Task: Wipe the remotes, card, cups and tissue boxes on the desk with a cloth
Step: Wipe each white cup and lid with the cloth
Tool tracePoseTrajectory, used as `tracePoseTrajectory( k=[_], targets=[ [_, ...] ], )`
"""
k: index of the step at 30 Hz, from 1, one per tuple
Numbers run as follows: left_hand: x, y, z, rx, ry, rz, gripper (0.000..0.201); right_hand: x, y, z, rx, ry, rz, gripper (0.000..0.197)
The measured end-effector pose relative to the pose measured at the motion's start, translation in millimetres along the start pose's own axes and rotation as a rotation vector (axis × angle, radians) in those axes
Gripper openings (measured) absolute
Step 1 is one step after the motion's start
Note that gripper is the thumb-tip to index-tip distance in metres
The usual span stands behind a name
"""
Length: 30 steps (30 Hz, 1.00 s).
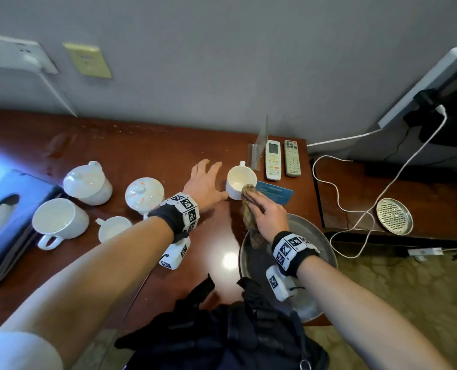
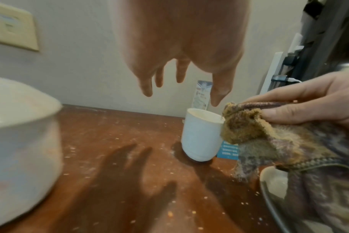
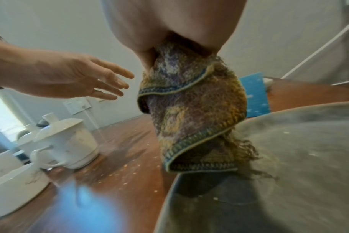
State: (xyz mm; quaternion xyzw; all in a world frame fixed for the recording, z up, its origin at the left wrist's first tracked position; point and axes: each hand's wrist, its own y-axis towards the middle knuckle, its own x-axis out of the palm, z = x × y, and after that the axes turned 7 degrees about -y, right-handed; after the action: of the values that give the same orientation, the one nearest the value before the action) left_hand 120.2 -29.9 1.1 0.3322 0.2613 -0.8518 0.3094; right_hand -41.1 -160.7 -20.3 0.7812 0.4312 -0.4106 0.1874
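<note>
R hand (image 1: pixel 268 213) grips fuzzy brown woven cloth (image 1: pixel 248 206), tip touching rim of small white ceramic cup (image 1: pixel 240 182) just ahead of it. L hand (image 1: pixel 204 184) open, fingers spread, just left of cup, nearer for steadying. Cup upright on red-brown counter (image 1: pixel 147 153).
</note>
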Motion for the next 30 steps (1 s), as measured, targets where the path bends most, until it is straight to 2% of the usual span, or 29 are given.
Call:
tracePoseTrajectory(
  k=[7, 13, 20, 26, 30],
  targets=[
    [-62, -48, -68, -0.072, -0.008, 0.139, 0.085, 39, 4, -65, -0.100, 0.017, -0.094, 0.034],
    [-82, -78, -126, -0.181, 0.001, 0.205, 0.098, 74, 15, -108, -0.133, 0.063, -0.223, 0.034],
    [-78, -77, -142, -0.338, -0.095, 0.095, 0.119, 95, 18, -127, -0.083, 0.048, -0.235, 0.032],
    [-74, -67, -136, -0.326, -0.087, 0.033, 0.114, 93, 15, -119, -0.011, 0.058, -0.208, 0.033],
    [-75, -64, -139, -0.305, 0.005, 0.037, 0.096, 87, 11, -111, 0.041, 0.074, -0.198, 0.033]
  ],
)
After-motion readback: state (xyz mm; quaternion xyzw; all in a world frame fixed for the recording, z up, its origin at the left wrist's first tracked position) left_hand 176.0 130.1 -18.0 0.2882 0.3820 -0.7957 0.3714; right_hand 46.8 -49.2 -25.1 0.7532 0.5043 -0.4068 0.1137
